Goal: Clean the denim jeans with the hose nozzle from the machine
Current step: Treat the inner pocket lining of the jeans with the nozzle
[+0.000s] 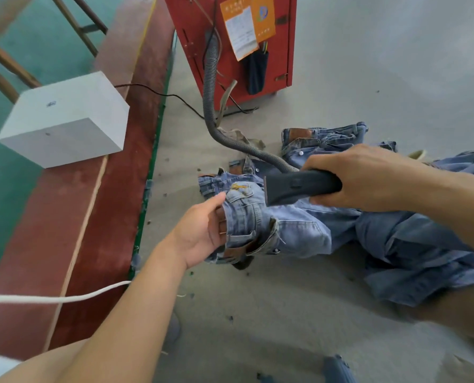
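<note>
Now right hand (368, 175) wraps nozzle (299, 187) (over denim); left hand (200, 230) pinches jeans (271, 228) waistband.

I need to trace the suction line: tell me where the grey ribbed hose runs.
In the head view, the grey ribbed hose drops from the red machine, curves right over the floor and meets the black nozzle held by the right hand.

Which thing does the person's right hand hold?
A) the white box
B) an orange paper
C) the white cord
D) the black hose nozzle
D: the right hand grips the black hose nozzle, its mouth over the denim jeans.
</note>
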Demonstrator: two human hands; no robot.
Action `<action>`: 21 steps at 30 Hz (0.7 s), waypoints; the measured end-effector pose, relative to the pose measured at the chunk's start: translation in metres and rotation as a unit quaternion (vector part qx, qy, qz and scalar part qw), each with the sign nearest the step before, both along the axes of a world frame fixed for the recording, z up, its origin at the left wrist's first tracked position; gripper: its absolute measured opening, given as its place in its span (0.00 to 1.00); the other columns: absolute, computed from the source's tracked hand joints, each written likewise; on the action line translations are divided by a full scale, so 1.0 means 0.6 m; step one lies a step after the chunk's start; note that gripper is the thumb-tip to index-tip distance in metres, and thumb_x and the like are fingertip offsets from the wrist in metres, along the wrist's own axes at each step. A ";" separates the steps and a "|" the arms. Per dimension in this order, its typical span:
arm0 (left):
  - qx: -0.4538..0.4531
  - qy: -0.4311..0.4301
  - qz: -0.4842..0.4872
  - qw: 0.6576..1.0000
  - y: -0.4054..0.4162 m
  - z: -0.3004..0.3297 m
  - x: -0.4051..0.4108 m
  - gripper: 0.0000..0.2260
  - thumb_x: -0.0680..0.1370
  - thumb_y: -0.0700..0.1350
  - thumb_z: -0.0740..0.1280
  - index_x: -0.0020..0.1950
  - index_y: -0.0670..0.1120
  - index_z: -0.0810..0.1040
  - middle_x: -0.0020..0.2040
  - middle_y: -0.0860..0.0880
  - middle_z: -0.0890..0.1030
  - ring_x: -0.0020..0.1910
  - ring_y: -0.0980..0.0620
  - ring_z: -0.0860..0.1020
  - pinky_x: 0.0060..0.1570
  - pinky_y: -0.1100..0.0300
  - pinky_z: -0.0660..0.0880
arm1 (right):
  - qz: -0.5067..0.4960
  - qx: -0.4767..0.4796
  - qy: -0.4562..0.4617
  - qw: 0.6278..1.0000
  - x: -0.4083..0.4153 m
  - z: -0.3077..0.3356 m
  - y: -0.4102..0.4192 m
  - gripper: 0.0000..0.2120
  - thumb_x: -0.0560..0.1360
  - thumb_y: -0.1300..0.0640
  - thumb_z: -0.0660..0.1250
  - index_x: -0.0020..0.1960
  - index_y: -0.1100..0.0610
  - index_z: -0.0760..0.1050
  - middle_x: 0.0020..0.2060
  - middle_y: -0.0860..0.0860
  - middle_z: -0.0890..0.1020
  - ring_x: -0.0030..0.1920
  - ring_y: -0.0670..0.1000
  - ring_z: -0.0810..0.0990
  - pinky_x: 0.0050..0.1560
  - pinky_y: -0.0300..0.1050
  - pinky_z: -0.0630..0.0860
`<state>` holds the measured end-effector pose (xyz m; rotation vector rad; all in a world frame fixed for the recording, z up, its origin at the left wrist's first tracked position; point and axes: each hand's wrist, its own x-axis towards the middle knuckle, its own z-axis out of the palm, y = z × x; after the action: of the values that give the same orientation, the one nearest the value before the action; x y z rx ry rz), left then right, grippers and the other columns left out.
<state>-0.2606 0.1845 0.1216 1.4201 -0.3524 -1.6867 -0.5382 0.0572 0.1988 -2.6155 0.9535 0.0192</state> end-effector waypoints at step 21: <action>0.070 -0.027 0.067 0.995 -0.005 -0.035 -0.015 0.14 0.81 0.44 0.69 0.64 0.40 0.83 0.59 0.37 0.84 0.57 0.40 0.84 0.63 0.44 0.79 | -0.024 -0.077 0.173 0.982 -0.028 -0.046 -0.049 0.13 0.78 0.49 0.69 0.58 0.36 0.69 0.42 0.43 0.79 0.41 0.53 0.80 0.41 0.53 0.81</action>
<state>-0.2695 0.1817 0.1005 1.5596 -0.1669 -1.5924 -0.5547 0.0279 0.1713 -2.7853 1.1749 0.4171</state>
